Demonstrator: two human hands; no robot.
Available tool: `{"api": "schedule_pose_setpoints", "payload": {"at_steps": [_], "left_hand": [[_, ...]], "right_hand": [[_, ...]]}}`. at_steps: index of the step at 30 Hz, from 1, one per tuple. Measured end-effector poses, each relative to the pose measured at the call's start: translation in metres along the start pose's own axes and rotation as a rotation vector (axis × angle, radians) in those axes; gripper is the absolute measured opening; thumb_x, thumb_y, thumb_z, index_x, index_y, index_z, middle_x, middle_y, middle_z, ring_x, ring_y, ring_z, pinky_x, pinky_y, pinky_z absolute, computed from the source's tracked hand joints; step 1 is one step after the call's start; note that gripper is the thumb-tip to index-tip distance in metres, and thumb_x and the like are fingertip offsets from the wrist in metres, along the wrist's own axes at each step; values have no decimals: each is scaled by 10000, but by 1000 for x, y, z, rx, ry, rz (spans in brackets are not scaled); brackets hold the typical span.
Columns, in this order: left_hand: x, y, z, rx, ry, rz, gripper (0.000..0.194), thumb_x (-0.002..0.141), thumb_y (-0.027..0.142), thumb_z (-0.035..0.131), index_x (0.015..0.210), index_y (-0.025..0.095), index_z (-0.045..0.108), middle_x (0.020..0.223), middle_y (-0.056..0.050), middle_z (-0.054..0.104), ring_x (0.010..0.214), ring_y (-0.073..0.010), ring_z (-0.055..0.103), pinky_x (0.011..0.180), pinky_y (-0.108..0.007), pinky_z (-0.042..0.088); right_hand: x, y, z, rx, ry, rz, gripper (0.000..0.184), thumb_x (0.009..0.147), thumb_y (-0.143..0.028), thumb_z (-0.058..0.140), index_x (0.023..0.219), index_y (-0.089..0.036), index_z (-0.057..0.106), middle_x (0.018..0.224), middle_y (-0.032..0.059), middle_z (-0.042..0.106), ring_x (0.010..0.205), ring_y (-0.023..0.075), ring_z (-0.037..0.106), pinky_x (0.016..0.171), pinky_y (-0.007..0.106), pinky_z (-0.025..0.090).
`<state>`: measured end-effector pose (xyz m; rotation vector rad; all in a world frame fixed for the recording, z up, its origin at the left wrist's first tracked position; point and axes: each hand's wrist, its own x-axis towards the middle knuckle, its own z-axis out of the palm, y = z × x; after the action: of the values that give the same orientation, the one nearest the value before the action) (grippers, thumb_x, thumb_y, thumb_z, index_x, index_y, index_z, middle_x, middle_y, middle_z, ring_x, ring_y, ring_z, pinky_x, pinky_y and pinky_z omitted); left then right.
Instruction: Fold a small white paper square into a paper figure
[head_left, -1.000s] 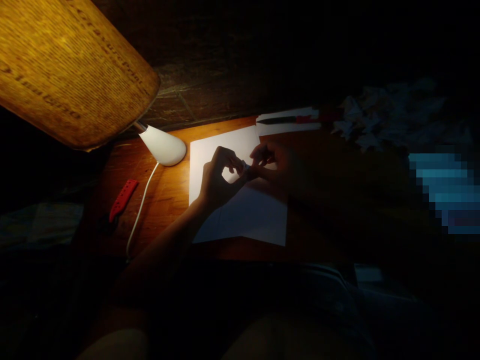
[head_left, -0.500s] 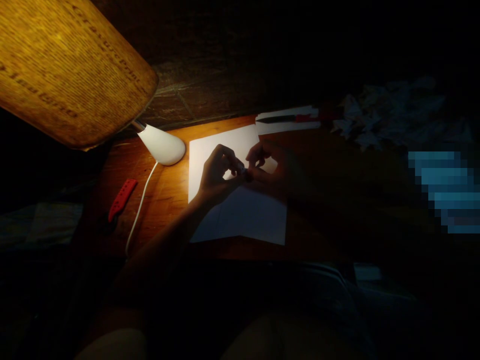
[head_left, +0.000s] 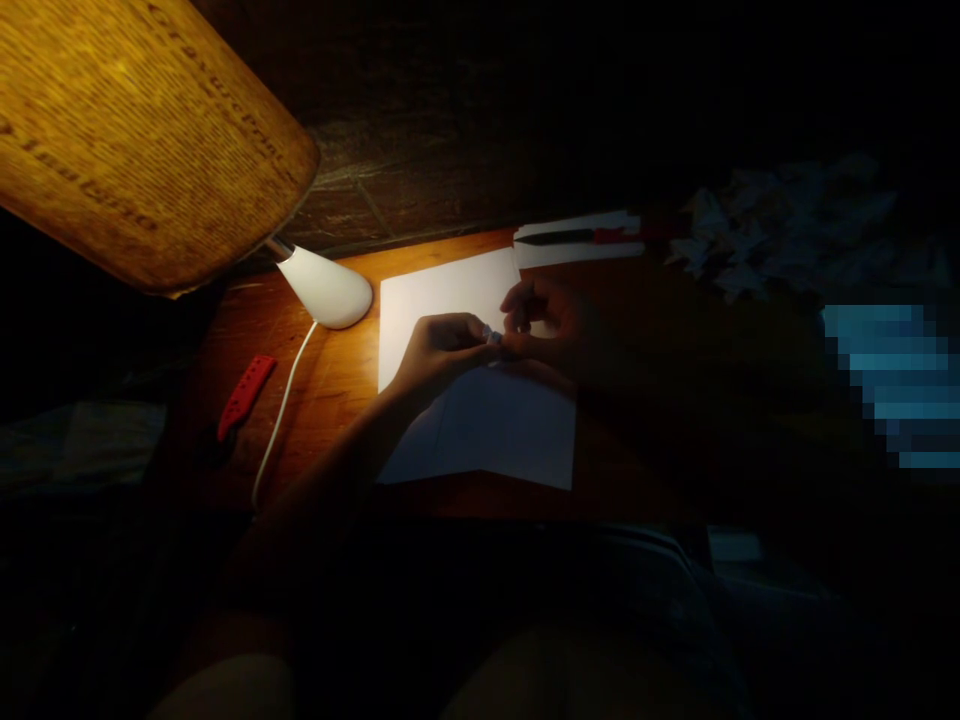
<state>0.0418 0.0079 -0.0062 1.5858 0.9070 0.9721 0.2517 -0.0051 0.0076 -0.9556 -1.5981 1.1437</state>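
My left hand [head_left: 435, 355] and my right hand [head_left: 544, 325] meet above a white sheet of paper [head_left: 480, 420] on the lamp-lit wooden table [head_left: 337, 370]. Both hands pinch a tiny pale piece [head_left: 491, 335] between their fingertips; it is too small to name. The left fingers are curled down over it. My right hand lies mostly in shadow.
A white lamp base [head_left: 326, 288] with its white cord [head_left: 281, 415] stands left of the sheet under a big tan shade [head_left: 135, 140]. A red tool [head_left: 246, 395] lies at the far left. More paper with a dark pen [head_left: 577, 238] sits behind; crumpled scraps [head_left: 780, 230] lie at right.
My left hand's fingers have closed and flattened down, so the gap between thumb and fingers is gone. The right hand has stayed at the same spot.
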Motion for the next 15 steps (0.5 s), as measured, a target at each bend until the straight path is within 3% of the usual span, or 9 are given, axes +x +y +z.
{"api": "schedule_pose_setpoints", "payload": {"at_steps": [4, 10, 15], "left_hand": [[-2, 12, -1, 8, -59, -53, 316, 721, 360, 946, 685, 182, 687, 714, -30, 713, 621, -121, 658, 543, -242, 521], [-2, 22, -3, 58, -85, 3, 216, 714, 266, 853, 654, 192, 658, 663, -2, 679, 621, -122, 626, 571, -251, 493], [-2, 23, -4, 94, -97, 22, 163, 692, 247, 828, 649, 200, 678, 647, 9, 663, 622, -122, 599, 594, -266, 476]], "right_hand": [[-2, -1, 0, -4, -46, -25, 256, 755, -262, 806, 958, -251, 650, 845, -9, 687, 800, 179, 618, 754, 344, 527], [-5, -3, -1, -72, -117, -110, 65, 809, -285, 747, 844, -242, 714, 810, -3, 692, 793, 184, 576, 777, 355, 478], [-5, 0, -4, -156, -108, -154, 107, 819, -319, 792, 786, -254, 715, 825, -4, 699, 805, 194, 567, 794, 366, 458]]}}
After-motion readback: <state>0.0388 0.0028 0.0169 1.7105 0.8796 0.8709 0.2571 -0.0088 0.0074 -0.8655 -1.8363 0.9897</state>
